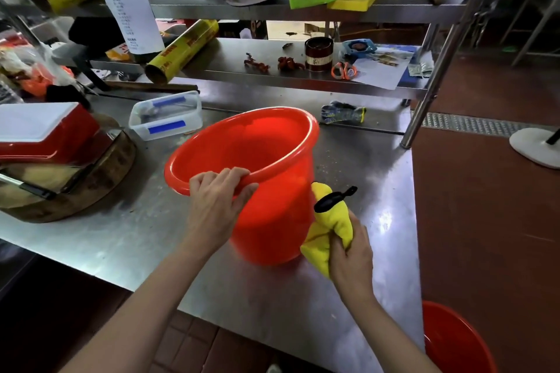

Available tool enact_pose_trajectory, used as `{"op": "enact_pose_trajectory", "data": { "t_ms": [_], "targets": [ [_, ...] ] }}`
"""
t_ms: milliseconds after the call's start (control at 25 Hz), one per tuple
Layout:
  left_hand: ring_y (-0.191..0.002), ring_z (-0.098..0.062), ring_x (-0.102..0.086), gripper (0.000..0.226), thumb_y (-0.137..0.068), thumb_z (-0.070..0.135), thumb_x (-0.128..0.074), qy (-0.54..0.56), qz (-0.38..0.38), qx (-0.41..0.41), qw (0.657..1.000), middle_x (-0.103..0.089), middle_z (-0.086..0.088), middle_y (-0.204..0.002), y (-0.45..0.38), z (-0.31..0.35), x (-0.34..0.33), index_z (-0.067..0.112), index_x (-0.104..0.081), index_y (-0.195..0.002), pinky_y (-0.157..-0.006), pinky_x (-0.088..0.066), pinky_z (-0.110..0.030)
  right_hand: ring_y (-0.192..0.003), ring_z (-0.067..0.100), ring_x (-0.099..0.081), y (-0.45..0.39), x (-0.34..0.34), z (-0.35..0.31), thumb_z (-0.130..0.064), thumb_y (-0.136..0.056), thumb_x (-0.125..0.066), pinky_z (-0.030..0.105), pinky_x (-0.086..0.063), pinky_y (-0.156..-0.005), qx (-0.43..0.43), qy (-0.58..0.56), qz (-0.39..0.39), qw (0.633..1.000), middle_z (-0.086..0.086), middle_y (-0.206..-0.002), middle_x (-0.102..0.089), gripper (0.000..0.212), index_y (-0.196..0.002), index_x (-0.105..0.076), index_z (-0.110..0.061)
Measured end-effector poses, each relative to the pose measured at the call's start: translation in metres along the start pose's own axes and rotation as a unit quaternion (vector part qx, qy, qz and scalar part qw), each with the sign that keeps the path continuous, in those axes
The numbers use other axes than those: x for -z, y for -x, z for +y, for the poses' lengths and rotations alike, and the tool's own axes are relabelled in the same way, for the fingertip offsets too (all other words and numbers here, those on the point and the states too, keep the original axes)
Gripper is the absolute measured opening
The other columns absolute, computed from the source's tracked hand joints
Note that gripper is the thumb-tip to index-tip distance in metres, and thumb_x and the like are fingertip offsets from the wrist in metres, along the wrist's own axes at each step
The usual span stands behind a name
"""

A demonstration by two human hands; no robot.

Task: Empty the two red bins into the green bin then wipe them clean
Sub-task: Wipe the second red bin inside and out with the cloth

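Note:
A red bin (272,215) stands tilted on the steel table (136,239), its mouth facing up and away from me; nothing shows inside it. My left hand (219,197) grips its near rim. My right hand (353,254) holds a bunched yellow cloth (328,230) pressed against the bin's right outer wall. A black handle tab (333,199) sticks out from the bin just above the cloth. A second red bin (451,342) stands on the floor at the bottom right, partly cut off. No green bin is in view.
A round wooden chopping block (69,188) with a red-and-white box (45,133) on it sits at the left. A clear lidded container (166,118) and a glove (344,112) lie behind the bin. Cluttered steel shelves (272,70) rise at the back. A shelf post (424,100) stands at the right.

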State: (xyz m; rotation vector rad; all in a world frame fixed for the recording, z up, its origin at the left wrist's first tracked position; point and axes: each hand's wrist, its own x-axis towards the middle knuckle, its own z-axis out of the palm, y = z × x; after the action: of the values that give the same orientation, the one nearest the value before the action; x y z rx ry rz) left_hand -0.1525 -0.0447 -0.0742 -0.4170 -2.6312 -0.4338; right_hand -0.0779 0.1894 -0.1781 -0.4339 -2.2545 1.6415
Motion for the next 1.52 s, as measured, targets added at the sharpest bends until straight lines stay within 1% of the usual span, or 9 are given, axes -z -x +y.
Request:
{"op": "enact_pose_trajectory", "data": {
  "t_ms": [120, 280, 440, 640, 840, 1040, 1120, 1400, 1520],
  "targets": [
    [-0.083, -0.025, -0.059, 0.043, -0.103, 0.053, -0.038, 0.051, 0.018, 0.027, 0.998, -0.068, 0.002, -0.092, -0.017, 0.001, 0.01, 0.02, -0.064, -0.113, -0.087, -0.038, -0.048, -0.112, 0.015, -0.055, -0.003, -0.001, -0.011, -0.035, -0.084, -0.044, 0.046, -0.051, -0.093, 0.057, 0.011, 0.025, 0.998, -0.006, -0.118, -0.056, 0.058, -0.14, -0.053, -0.024],
    [-0.09, -0.022, -0.061, 0.038, -0.104, 0.052, -0.039, 0.091, 0.013, 0.032, 0.995, -0.068, 0.005, -0.099, -0.024, 0.001, 0.013, 0.024, -0.061, -0.118, -0.091, -0.038, -0.048, -0.126, 0.016, -0.047, -0.005, -0.009, -0.028, -0.036, -0.088, -0.05, 0.032, -0.039, -0.107, 0.185, 0.059, 0.02, 0.981, 0.001, -0.137, -0.051, 0.062, -0.149, -0.045, -0.026],
    [-0.097, -0.017, -0.057, 0.042, -0.105, 0.053, -0.034, 0.095, -0.02, 0.02, 0.995, -0.065, 0.007, -0.101, -0.029, 0.0, 0.015, 0.041, -0.053, -0.139, -0.087, -0.026, -0.036, -0.152, 0.018, -0.024, -0.004, -0.029, -0.035, -0.034, -0.084, -0.051, 0.052, -0.022, -0.121, 0.257, 0.19, -0.038, 0.947, 0.001, -0.162, -0.032, 0.078, -0.159, -0.028, -0.029],
    [-0.092, -0.019, -0.054, 0.049, -0.103, 0.06, -0.024, 0.082, -0.058, 0.01, 0.995, -0.059, 0.007, -0.095, -0.038, -0.002, 0.018, 0.045, -0.049, -0.142, -0.086, -0.032, -0.041, -0.157, 0.02, -0.006, -0.014, -0.048, -0.047, -0.044, -0.09, -0.056, 0.052, -0.019, -0.123, 0.259, 0.198, -0.044, 0.944, 0.0, -0.17, -0.005, 0.084, -0.161, -0.015, -0.028],
    [-0.091, -0.019, -0.053, 0.054, -0.102, 0.062, -0.018, 0.075, -0.063, 0.022, 0.995, -0.058, 0.006, -0.095, -0.045, -0.004, 0.017, 0.043, -0.049, -0.142, -0.086, -0.034, -0.043, -0.156, 0.027, -0.007, -0.039, -0.074, -0.078, -0.055, -0.102, -0.034, 0.059, -0.016, -0.122, 0.297, 0.158, -0.013, 0.942, 0.008, -0.169, -0.011, 0.069, -0.16, -0.02, -0.021],
    [-0.097, -0.021, -0.056, 0.049, -0.103, 0.06, -0.025, 0.096, -0.056, 0.043, 0.993, -0.062, 0.006, -0.099, -0.05, -0.017, 0.018, 0.04, -0.052, -0.139, -0.089, -0.033, -0.042, -0.156, 0.026, -0.011, -0.045, -0.081, -0.062, -0.041, -0.095, -0.054, 0.055, -0.016, -0.124, 0.316, 0.174, -0.023, 0.932, 0.008, -0.168, -0.015, 0.073, -0.158, -0.025, -0.021],
    [-0.101, -0.022, -0.058, 0.05, -0.102, 0.063, -0.024, 0.111, -0.056, 0.06, 0.99, -0.065, 0.005, -0.105, -0.052, -0.027, 0.019, 0.042, -0.051, -0.138, -0.095, -0.038, -0.048, -0.156, 0.025, -0.014, -0.042, -0.078, -0.046, -0.037, -0.09, -0.058, 0.056, -0.02, -0.122, 0.31, 0.18, -0.036, 0.933, 0.008, -0.167, -0.019, 0.075, -0.157, -0.029, -0.021],
    [-0.099, -0.02, -0.06, 0.047, -0.103, 0.065, -0.025, 0.146, -0.062, 0.074, 0.984, -0.064, 0.008, -0.104, -0.056, -0.04, 0.017, 0.043, -0.05, -0.137, -0.097, -0.043, -0.061, -0.156, 0.022, -0.011, -0.027, -0.047, 0.005, -0.026, -0.084, -0.056, 0.062, -0.032, -0.115, 0.254, 0.156, -0.081, 0.951, -0.002, -0.168, -0.013, 0.083, -0.16, -0.023, -0.031],
    [-0.1, -0.021, -0.06, 0.046, -0.103, 0.065, -0.025, 0.152, -0.067, 0.074, 0.983, -0.065, 0.009, -0.105, -0.059, -0.039, 0.016, 0.044, -0.049, -0.137, -0.097, -0.043, -0.061, -0.157, 0.025, -0.005, -0.022, -0.046, -0.001, -0.033, -0.087, -0.053, 0.064, -0.021, -0.119, 0.242, 0.163, -0.098, 0.952, 0.003, -0.169, -0.008, 0.079, -0.16, -0.023, -0.032]
  ]
}}
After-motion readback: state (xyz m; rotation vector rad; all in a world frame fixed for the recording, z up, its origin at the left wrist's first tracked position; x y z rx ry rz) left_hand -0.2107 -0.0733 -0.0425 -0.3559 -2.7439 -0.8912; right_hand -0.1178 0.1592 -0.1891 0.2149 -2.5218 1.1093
